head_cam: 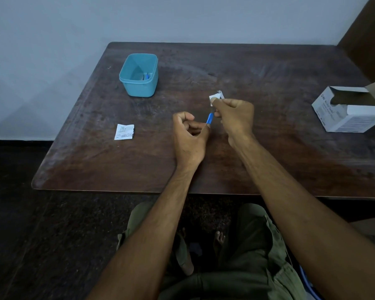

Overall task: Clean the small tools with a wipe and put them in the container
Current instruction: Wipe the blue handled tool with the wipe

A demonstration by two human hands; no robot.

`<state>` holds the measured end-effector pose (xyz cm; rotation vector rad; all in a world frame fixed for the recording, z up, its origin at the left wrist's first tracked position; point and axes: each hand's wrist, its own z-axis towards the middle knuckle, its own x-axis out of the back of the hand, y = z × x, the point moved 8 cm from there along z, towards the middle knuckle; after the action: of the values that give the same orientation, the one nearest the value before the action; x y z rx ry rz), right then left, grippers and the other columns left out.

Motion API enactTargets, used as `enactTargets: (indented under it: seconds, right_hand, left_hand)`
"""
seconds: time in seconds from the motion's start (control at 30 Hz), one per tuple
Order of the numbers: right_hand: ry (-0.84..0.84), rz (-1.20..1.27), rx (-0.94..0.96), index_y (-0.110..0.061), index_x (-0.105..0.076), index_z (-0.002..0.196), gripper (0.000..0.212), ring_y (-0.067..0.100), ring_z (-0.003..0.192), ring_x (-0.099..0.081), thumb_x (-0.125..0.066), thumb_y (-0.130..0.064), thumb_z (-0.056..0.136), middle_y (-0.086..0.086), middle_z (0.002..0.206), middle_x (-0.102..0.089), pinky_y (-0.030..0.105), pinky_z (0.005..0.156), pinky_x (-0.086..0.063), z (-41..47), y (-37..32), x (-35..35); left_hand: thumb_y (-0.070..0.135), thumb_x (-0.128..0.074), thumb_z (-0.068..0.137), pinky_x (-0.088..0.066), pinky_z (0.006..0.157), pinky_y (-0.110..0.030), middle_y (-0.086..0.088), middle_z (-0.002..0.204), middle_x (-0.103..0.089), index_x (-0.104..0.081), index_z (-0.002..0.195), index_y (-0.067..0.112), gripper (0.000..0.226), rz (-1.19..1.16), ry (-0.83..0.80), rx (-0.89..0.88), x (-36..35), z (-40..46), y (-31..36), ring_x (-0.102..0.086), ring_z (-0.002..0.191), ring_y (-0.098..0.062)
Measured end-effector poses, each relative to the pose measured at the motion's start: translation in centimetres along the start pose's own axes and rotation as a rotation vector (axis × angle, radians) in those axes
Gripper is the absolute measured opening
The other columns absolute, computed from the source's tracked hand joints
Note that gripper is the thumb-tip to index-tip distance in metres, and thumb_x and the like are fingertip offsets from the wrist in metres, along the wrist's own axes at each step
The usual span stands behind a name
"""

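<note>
Between both hands, wipe hides the blue tool's tip.

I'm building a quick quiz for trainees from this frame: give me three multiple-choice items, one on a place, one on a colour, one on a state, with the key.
1. Where does the torn wipe packet lie on the table?
A. inside the cardboard box
B. nearer the person than the container, on its left part
C. under the right hand

2. What colour is the container?
A. red
B. light blue
C. black

3. What is the state of the small tool?
A. held in the left hand, with the right hand on its far end with the wipe
B. lying loose on the table
C. resting on the box

Key: 1 B, the packet lies flat on the left; 2 B, its walls are light blue; 3 A, both hands are on the tool.
</note>
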<state>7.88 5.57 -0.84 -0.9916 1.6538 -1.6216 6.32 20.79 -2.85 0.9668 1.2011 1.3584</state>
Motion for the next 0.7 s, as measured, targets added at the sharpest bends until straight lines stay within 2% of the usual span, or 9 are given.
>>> enactTargets:
  seconds: [0.2, 0.33, 0.47, 0.5, 0.6, 0.7]
  right_hand:
    - [0.015, 0.053, -0.022, -0.022, -0.067, 0.058, 0.023, 0.001, 0.049, -0.057, -0.076, -0.023, 0.079, -0.008, 0.052, -0.061, 0.016, 0.050, -0.042, 0.6, -0.5, 0.2]
    - [-0.010, 0.107, -0.059, -0.020, -0.067, 0.060, 0.022, 0.005, 0.053, -0.056, -0.074, -0.021, 0.081, -0.006, 0.055, -0.061, 0.018, 0.052, -0.043, 0.4, 0.4, 0.2]
    - [-0.006, 0.238, -0.083, -0.016, -0.068, 0.067, 0.018, 0.005, 0.053, -0.056, -0.072, -0.019, 0.085, -0.007, 0.057, -0.061, 0.018, 0.047, -0.040, 1.1, 0.3, 0.7]
    - [-0.007, 0.258, -0.084, -0.016, -0.069, 0.070, 0.016, 0.005, 0.055, -0.058, -0.072, -0.020, 0.085, -0.007, 0.059, -0.064, 0.018, 0.048, -0.041, 1.2, 0.2, 0.8]
    - [-0.011, 0.299, -0.093, -0.016, -0.070, 0.076, 0.014, 0.006, 0.060, -0.062, -0.069, -0.023, 0.088, -0.003, 0.068, -0.069, 0.018, 0.051, -0.043, 1.6, 0.2, 1.4]
    - [-0.021, 0.314, -0.110, -0.015, -0.070, 0.079, 0.014, 0.006, 0.062, -0.062, -0.067, -0.024, 0.090, -0.001, 0.072, -0.070, 0.018, 0.053, -0.044, 1.4, 1.1, 1.8]
  left_hand:
    - [-0.003, -0.070, 0.079, -0.048, 0.067, -0.014, -0.002, 0.072, -0.068, -0.040, 0.097, 0.018, 0.041, 0.012, -0.004, 0.007, -0.1, 0.0, -0.1, -0.065, 0.066, -0.004]
    - [-0.001, -0.071, 0.079, -0.047, 0.066, -0.012, 0.000, 0.073, -0.068, -0.041, 0.099, 0.018, 0.040, 0.025, -0.010, 0.014, -0.1, 0.0, -0.1, -0.065, 0.066, -0.002]
    - [0.006, -0.072, 0.082, -0.047, 0.066, -0.009, -0.002, 0.080, -0.072, -0.053, 0.104, 0.017, 0.031, 0.037, -0.022, 0.065, -0.2, 0.1, -0.3, -0.069, 0.072, -0.005]
    - [0.005, -0.070, 0.084, -0.049, 0.067, -0.010, -0.004, 0.083, -0.073, -0.058, 0.102, 0.016, 0.025, 0.019, -0.031, 0.082, -0.2, 0.1, -0.4, -0.070, 0.072, -0.007]
    - [0.002, -0.066, 0.088, -0.058, 0.072, -0.027, -0.005, 0.087, -0.072, -0.066, 0.094, 0.013, 0.014, -0.061, -0.053, 0.122, -0.1, 0.2, -0.6, -0.072, 0.072, -0.014]
    - [-0.004, -0.060, 0.090, -0.058, 0.068, -0.026, -0.007, 0.084, -0.065, -0.063, 0.096, 0.009, 0.014, -0.190, -0.036, 0.155, 0.1, 0.4, -0.9, -0.070, 0.068, -0.016]
